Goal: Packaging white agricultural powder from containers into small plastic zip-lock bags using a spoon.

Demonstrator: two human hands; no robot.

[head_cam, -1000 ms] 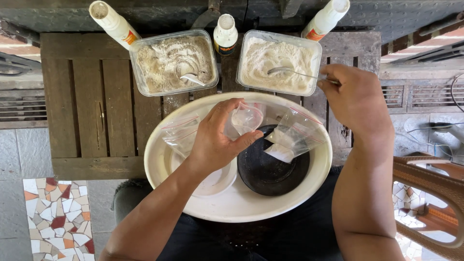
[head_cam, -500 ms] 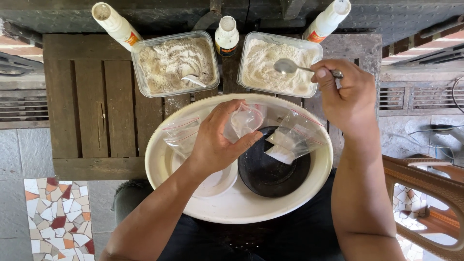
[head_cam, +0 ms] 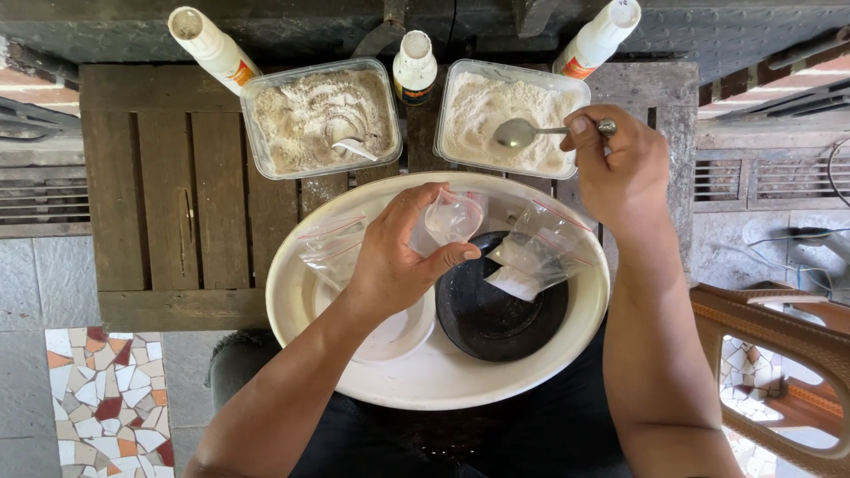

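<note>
My left hand holds a small clear plastic bag open over a large white basin on my lap. My right hand grips a metal spoon by its handle, the bowl hovering over white powder in a clear rectangular container. Inside the basin lie a black bowl, a small white dish, and more clear zip bags, one with a little white powder in it.
A second clear container of greyish powder with a white spoon stands to the left on a dark wooden table. Three white bottles stand behind the containers. A wooden chair arm is at the right, tiled floor at the lower left.
My right hand has lifted the spoon up out of the white powder and drawn it left, so its bowl now shows above the container. My left hand has kept the bag still.
</note>
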